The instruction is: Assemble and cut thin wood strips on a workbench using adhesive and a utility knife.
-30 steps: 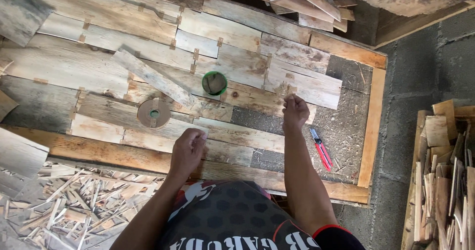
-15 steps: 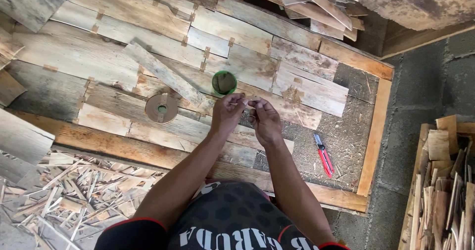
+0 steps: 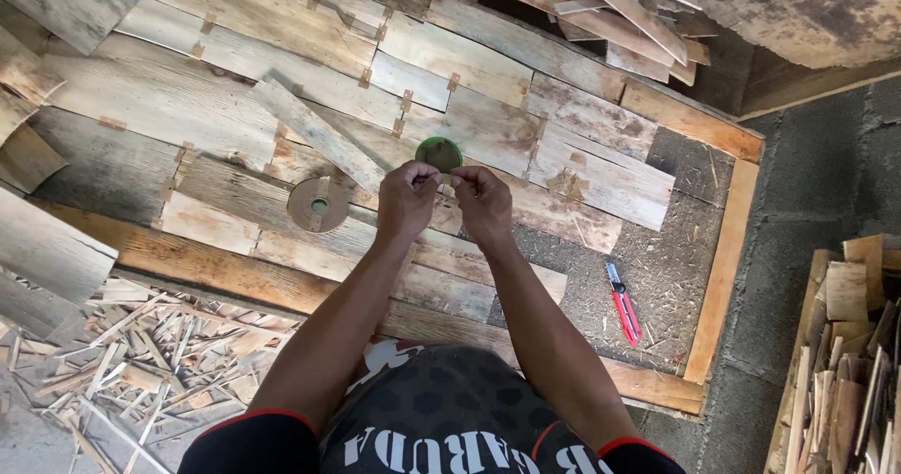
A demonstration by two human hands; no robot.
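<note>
Head view: left hand (image 3: pixel 405 200) and right hand (image 3: pixel 485 204) pinch something tiny, grip closed, before green lid (image 3: pixel 438 154), boards open around.

This looks like a rough woodworking shop. Weathered planks (image 3: pixel 235 89) patched together cover a framed worktop (image 3: pixel 723 258), offcuts and splinters (image 3: pixel 141 361) litter the floor, and stacked wood scraps (image 3: pixel 845 361) stand beside a block wall (image 3: pixel 826 174). A red utility knife (image 3: pixel 621 303), probably, lies on the worktop.

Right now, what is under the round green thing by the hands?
The round green thing lies on pale wooden planks joined with small tape strips. The left hand and right hand cover its lower edge, so that part stays hidden.
</note>
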